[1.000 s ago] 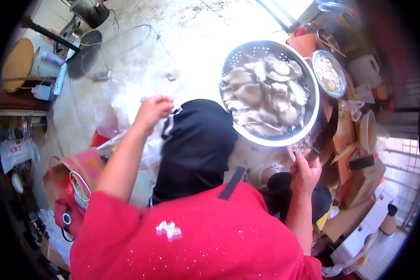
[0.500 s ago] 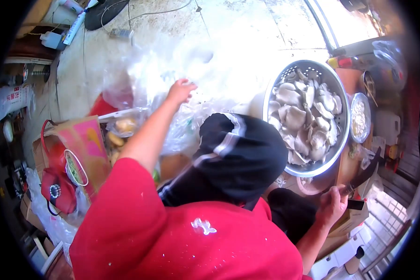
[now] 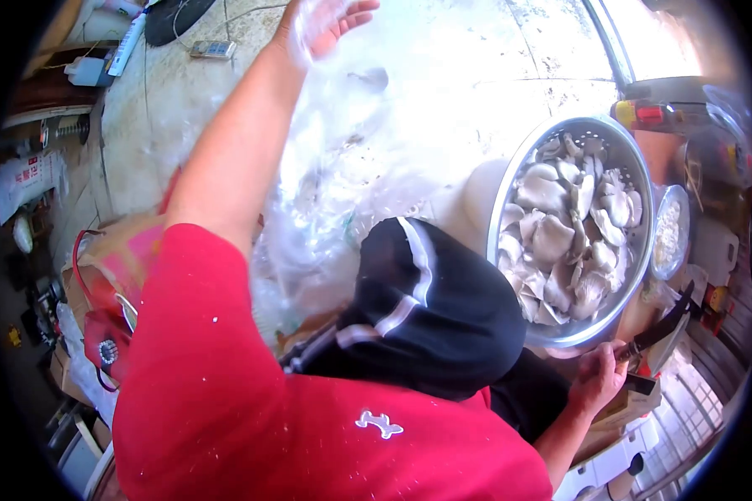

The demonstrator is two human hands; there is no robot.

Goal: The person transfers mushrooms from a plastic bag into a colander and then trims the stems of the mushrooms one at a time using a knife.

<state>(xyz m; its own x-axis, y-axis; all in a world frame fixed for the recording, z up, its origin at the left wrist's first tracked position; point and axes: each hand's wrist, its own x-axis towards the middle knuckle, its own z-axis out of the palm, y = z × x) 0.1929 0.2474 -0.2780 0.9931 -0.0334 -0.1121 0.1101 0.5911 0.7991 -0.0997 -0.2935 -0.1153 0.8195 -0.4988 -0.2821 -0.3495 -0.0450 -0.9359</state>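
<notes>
Oyster mushrooms (image 3: 551, 238) fill a perforated metal colander (image 3: 635, 284) to the right of my knee. Below its rim, my right hand (image 3: 597, 376) is closed round the handle of a knife (image 3: 662, 324), whose dark blade points up and right. At the top of the view, my left hand (image 3: 330, 29) is stretched far forward with its fingers extended and apart. Blurred clear plastic lies across its palm and wrist; whether the thumb pinches it is not clear. Crumpled clear plastic bags (image 3: 309, 242) spread over the floor beneath that arm.
A cardboard box (image 3: 113, 250) and a red bag (image 3: 104, 342) stand at the left. Beyond the colander is a bowl (image 3: 668, 234) of pale food. A small remote-like object (image 3: 213, 50) lies on the tiled floor (image 3: 468, 50). A white cutting board (image 3: 714, 246) leans at the right.
My left hand has moved forward and up, from above the plastic bags to the top edge, with plastic now across it. My right hand keeps the knife. The view has shifted slightly.
</notes>
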